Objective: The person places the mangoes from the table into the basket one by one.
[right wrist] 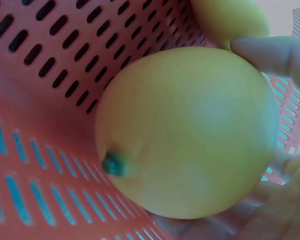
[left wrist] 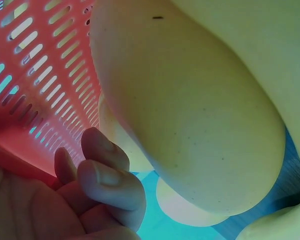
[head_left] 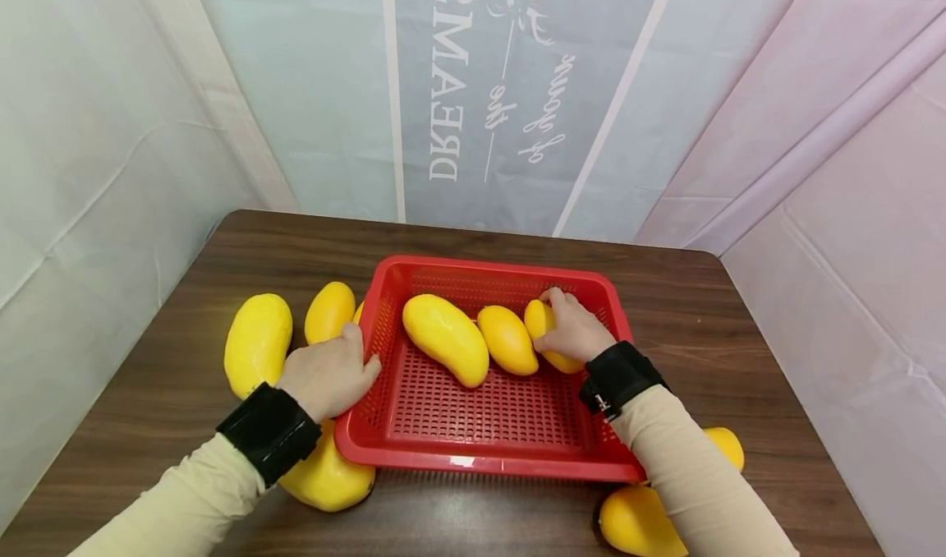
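Observation:
A red perforated plastic basket [head_left: 488,464] sits on the brown table. My left hand [head_left: 328,374] grips its left rim, and in the left wrist view the fingers [left wrist: 112,182] curl beside the slotted wall. Inside, at the right end, my right hand [head_left: 575,327] holds a yellow mango [head_left: 539,319], thumb and fingers round its sides. Its dark stem end shows close to the slotted wall in the right wrist view. A smaller mango [head_left: 507,340] lies just left of it in the basket, and a long, larger mango [head_left: 446,339] lies further left.
Left of the basket lie a big mango [head_left: 257,343] and a smaller mango [head_left: 329,312]. Another mango [head_left: 328,475] rests below my left wrist. Near my right forearm is a mango [head_left: 641,522], with one more [head_left: 726,446] partly hidden behind the sleeve. Fabric walls surround the table [head_left: 687,310].

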Available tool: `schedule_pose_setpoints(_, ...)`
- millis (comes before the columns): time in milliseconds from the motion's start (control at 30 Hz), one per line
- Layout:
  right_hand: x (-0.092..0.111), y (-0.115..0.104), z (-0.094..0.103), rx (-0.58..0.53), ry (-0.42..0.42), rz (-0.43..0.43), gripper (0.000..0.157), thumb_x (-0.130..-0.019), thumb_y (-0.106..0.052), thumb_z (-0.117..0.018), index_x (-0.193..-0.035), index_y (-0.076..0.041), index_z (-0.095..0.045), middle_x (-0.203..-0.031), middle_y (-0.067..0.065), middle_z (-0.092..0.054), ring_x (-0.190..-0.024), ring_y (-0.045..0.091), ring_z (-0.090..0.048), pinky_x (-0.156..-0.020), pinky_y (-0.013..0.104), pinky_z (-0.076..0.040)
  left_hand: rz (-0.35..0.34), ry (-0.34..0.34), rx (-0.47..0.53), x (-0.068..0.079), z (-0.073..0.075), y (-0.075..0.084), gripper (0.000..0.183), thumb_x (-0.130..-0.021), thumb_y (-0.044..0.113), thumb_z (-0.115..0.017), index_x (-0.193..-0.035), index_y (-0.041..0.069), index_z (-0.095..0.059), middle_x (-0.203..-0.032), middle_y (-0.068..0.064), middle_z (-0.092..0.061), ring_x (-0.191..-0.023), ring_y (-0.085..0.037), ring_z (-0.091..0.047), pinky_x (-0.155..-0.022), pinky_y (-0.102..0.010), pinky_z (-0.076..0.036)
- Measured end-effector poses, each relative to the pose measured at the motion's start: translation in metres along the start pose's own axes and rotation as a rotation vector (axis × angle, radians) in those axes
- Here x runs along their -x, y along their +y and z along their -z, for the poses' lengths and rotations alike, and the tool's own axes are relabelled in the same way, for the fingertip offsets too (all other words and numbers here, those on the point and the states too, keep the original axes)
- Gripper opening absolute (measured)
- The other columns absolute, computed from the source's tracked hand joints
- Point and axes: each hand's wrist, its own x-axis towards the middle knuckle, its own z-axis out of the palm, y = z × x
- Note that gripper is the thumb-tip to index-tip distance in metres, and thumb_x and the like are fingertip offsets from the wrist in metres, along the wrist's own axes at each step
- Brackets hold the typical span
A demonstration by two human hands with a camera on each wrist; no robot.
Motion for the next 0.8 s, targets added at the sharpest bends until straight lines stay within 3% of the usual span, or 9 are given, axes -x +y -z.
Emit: schedule_pose_setpoints(800, -0.0032, -0.001, -0.0057, 0.046, -0.029, -0.022, 0.077, -0.072, -0.019, -0.08, -0.137, -0.001, -0.043, -0.121, 0.024, -0.05, -0.096, 0.036, -0.055, -0.089, 0.052, -0.049, -0.014, 0.008, 0.01, -0.003, -0.0013, -0.0017, 0.038, -0.095, 0.036, -0.051, -0.105, 0.001, -0.043, -0.064, -0.008, -0.055, -0.046, -0.021, -0.053, -0.049, -0.034, -0.048)
